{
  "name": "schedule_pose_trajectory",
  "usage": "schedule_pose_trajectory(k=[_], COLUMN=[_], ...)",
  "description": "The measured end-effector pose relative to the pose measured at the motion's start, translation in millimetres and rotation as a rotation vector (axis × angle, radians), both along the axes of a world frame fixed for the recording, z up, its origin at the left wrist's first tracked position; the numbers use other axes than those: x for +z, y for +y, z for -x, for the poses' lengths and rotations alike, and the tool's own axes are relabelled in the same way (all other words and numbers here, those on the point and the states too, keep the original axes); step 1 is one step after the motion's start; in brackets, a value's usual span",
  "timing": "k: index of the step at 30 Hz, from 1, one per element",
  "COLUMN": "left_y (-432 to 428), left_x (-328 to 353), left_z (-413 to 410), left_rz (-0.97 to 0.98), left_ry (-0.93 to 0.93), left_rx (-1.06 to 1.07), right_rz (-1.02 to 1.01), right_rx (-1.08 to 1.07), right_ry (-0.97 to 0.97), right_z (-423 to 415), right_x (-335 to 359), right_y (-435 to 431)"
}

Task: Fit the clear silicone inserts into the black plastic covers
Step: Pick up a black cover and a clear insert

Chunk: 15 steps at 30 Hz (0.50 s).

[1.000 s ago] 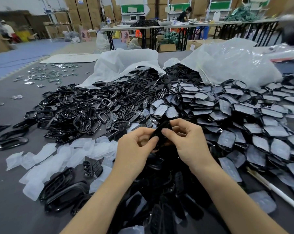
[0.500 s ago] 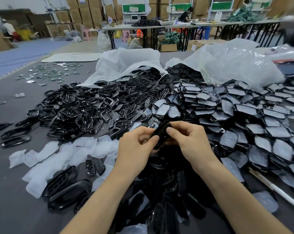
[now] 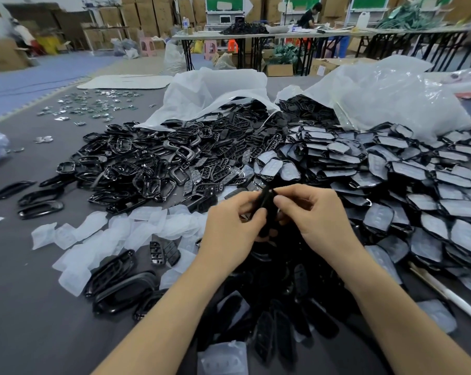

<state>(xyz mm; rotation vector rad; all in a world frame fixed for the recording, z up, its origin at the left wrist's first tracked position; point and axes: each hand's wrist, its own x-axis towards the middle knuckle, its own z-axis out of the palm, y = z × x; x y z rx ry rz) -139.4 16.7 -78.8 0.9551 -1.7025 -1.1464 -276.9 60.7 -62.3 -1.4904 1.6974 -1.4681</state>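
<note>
My left hand and my right hand meet at the middle of the table, both pinching one black plastic cover held edge-on between the fingertips. Whether a silicone insert sits in it is hidden by my fingers. Loose clear silicone inserts lie spread to the left of my left hand. Empty black covers form a heap behind them. Covers with inserts fitted lie stacked in rows on the right.
Two open plastic bags spill parts at the back of the grey table. More black covers lie between my forearms. A white rod rests at the right. Small metal pieces are scattered far left. A person sits at distant tables.
Both hands stay together on the cover with small finger shifts; the cover has turned slightly more upright. The view has tilted a little.
</note>
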Motion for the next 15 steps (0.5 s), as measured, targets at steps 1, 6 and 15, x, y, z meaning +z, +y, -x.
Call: schedule_pose_trajectory(k=[1, 6, 15], left_y=[-3.0, -28.3, -48.0], left_x=[2.1, 14.9, 6.9], left_z=[-2.8, -37.4, -61.1], left_rz=[0.003, -0.020, 0.011], left_ry=[0.022, 0.366, 0.555], left_rx=[0.050, 0.468, 0.781], right_rz=[0.017, 0.078, 0.050], right_rx=[0.002, -0.068, 0.264], right_ry=[-0.062, 0.114, 0.643], right_z=[0.1, 3.5, -52.7], right_x=[1.3, 3.5, -8.6], right_y=[1.0, 4.8, -0.7])
